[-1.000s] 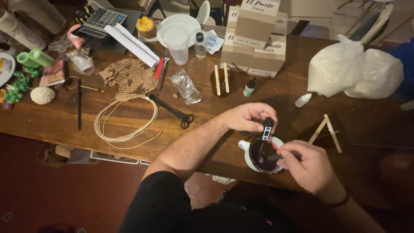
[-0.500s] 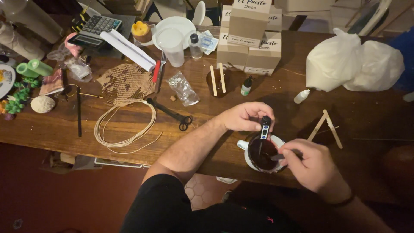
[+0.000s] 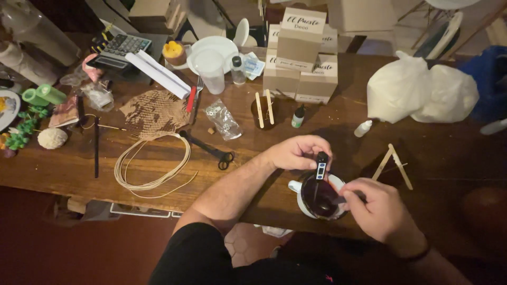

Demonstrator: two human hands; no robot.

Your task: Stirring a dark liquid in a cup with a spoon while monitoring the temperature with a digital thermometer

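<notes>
Left hand (image 3: pixel 293 153) pinching probe thermometer (image 3: pixel 320 164) upright, tip down in cup (image 3: pixel 301 203); right hand (image 3: pixel 376 207) prob. gripping stirrer.

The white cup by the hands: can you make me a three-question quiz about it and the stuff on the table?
1. Where is the white cup?
A. On the floor
B. At the near edge of the wooden table, between both hands
C. On top of the boxes

2. How many wooden sticks lie across the dark jar?
A. Two
B. Five
C. None

3. What is the left hand doing?
A. Resting flat on the table
B. Holding scissors
C. Pinching a small black stick-shaped device upright, its tip in the cup's dark liquid

Answers: 1 B, the cup sits by the table edge with the left hand above it and the right hand at its rim. 2 A, two pale sticks lie side by side on the jar. 3 C, the fingers grip the device's top over the cup.
</notes>
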